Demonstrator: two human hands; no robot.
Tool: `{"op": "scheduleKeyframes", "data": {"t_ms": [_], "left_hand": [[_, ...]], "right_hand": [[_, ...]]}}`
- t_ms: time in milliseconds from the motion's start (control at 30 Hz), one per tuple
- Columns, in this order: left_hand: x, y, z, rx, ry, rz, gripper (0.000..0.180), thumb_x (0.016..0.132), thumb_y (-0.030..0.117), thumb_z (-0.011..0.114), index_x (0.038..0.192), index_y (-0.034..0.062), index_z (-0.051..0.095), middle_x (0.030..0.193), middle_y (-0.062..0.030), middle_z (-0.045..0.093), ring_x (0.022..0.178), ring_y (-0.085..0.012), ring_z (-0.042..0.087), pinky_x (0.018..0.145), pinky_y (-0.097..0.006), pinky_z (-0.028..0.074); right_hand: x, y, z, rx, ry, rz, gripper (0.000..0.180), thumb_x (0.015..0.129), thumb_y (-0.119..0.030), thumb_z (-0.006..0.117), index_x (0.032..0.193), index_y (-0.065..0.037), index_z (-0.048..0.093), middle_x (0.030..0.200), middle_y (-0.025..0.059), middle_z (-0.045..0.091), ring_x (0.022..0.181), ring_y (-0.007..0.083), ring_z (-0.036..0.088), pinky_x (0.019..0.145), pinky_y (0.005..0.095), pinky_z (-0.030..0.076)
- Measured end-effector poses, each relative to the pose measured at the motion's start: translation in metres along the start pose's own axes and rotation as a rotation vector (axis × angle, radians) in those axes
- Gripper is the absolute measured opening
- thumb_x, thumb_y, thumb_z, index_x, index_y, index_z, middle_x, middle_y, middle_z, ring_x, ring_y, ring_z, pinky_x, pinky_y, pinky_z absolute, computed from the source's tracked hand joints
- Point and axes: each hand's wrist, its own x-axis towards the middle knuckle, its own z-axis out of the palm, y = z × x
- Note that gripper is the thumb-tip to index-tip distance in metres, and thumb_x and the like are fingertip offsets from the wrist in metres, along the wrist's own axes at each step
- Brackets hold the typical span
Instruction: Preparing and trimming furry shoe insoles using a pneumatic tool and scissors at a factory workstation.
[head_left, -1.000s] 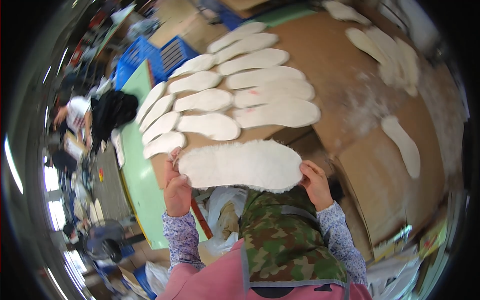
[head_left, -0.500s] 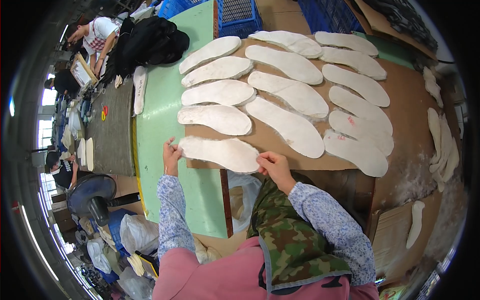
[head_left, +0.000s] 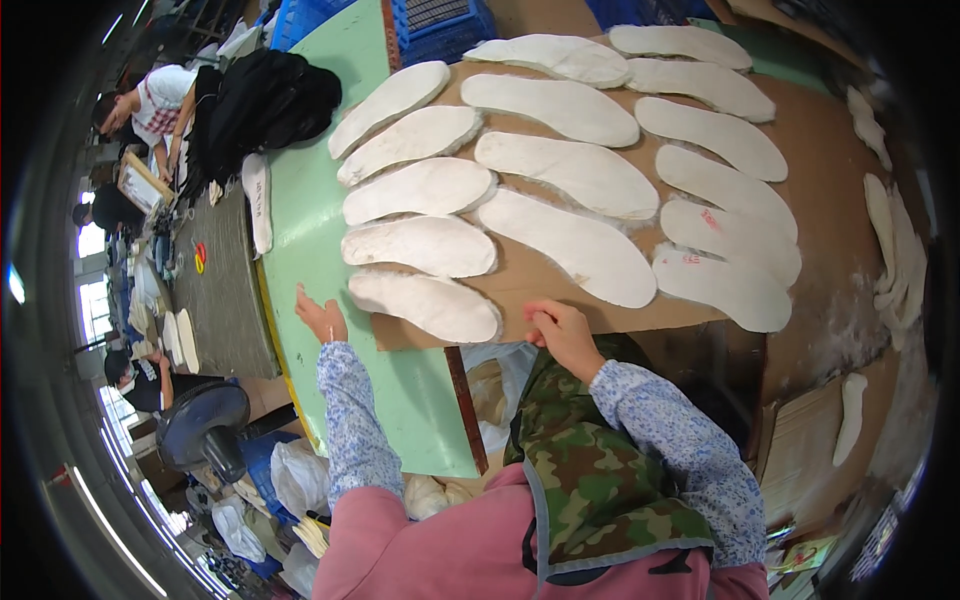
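Insole (head_left: 425,303) lies flat, just left of the frame's centre, nearest the wearer in its column on the cardboard (head_left: 520,280) — its left end reaches past the edge over the green table (head_left: 395,400). Left hand (head_left: 322,318) is below-left of it, fingers spread, holding nothing. Right hand (head_left: 563,335) is just off its right end, fingers curled, nothing visible in them — can't tell if the tips meet. Step looks like laying out insoles; adding another would call for a two-ended hold, kept flat.
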Motion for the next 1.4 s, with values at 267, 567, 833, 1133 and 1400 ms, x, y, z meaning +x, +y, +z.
{"op": "scheduleKeyframes", "data": {"t_ms": [267, 567, 833, 1133, 1400], "left_hand": [[-0.106, 0.193, 0.061, -0.07, -0.207, 0.546, 0.009, 0.082, 0.002, 0.055, 0.089, 0.0017, 0.06, 0.084, -0.0129, 0.061, 0.083, -0.0318, 0.059, 0.076, -0.041, 0.044], [-0.131, 0.193, 0.115, 0.465, -0.372, 0.644, 0.022, 0.079, 0.014, 0.062, 0.099, 0.0091, 0.054, 0.103, -0.0099, 0.05, 0.103, -0.0301, 0.048, 0.081, -0.047, 0.037], [-0.113, 0.181, 0.123, 0.453, -0.29, 0.586, 0.016, 0.084, 0.017, 0.056, 0.096, 0.0066, 0.057, 0.103, -0.0118, 0.054, 0.103, -0.0312, 0.051, 0.082, -0.049, 0.038], [-0.149, 0.247, 0.076, -0.86, -0.835, 0.139, 0.018, 0.096, 0.02, 0.05, 0.089, 0.0046, 0.055, 0.077, -0.0009, 0.053, 0.072, -0.0103, 0.049, 0.067, -0.026, 0.041], [-0.34, 0.37, 0.067, -1.163, -1.801, -0.255, 0.056, 0.099, 0.05, 0.03, 0.12, 0.0025, 0.051, 0.116, -0.0126, 0.057, 0.103, -0.0225, 0.055, 0.089, -0.036, 0.042]], "right_hand": [[-0.097, -0.003, -0.119, 0.011, 0.294, 0.056, 0.019, 0.093, -0.017, 0.056, 0.088, -0.002, 0.066, 0.056, -0.0003, 0.055, 0.047, 0.0043, 0.048, 0.044, 0.0202, 0.038], [-0.213, 0.063, -0.177, 0.094, 0.601, 0.058, 0.018, 0.089, -0.017, 0.064, 0.079, -0.003, 0.062, 0.055, -0.0026, 0.052, 0.047, 0.0027, 0.046, 0.043, 0.0203, 0.034], [-0.215, 0.075, -0.16, 0.164, 0.597, 0.034, 0.016, 0.09, -0.016, 0.063, 0.081, -0.003, 0.06, 0.061, -0.0016, 0.054, 0.05, 0.004, 0.047, 0.046, 0.0203, 0.036], [-0.218, 0.053, -0.169, 0.306, 0.588, -0.142, 0.03, 0.098, -0.02, 0.047, 0.07, -0.007, 0.046, 0.06, -0.0018, 0.044, 0.047, 0.004, 0.039, 0.044, 0.0211, 0.035], [-0.235, -0.061, -0.181, -0.231, 0.721, -0.65, 0.035, 0.08, 0.0, 0.067, 0.114, -0.002, 0.06, 0.11, 0.0101, 0.056, 0.088, 0.0183, 0.058, 0.077, 0.0281, 0.048]]}}
